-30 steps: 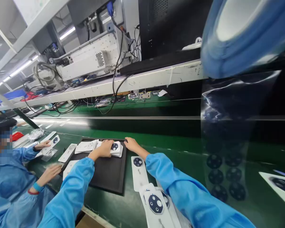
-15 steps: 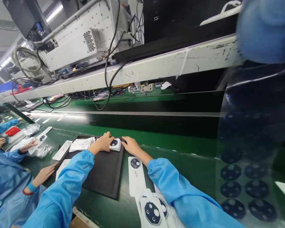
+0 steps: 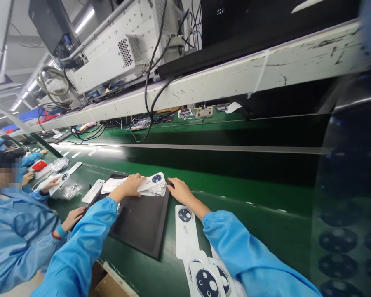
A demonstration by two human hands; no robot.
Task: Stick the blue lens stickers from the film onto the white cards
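My left hand (image 3: pixel 130 186) is closed over the left end of a fanned stack of white phone back covers (image 3: pixel 153 184), at the far side of a black tray (image 3: pixel 142 225). The top cover shows a dark octagonal camera patch at its right end. My right hand (image 3: pixel 179 192) has its fingers closed on the tray's far right corner. More white covers (image 3: pixel 111 184) lie in the tray left of my left hand, partly hidden by it. Right of the tray, a single cover (image 3: pixel 186 237) lies near a loose pile of covers (image 3: pixel 206 282), beside my right forearm.
A co-worker's hand (image 3: pixel 73 218) rests by the tray's left edge; another person's hand (image 3: pixel 51 185) holds a white cover. A clear sheet with dark octagonal patches (image 3: pixel 338 239) hangs close at right. A shelf (image 3: pixel 216 88) with equipment and dangling cables (image 3: pixel 146 95) spans above the green bench.
The stack under my left hand has spread and now shows more of its covers, with my left hand at its left end. My right hand stays at the tray corner. The view has shifted.
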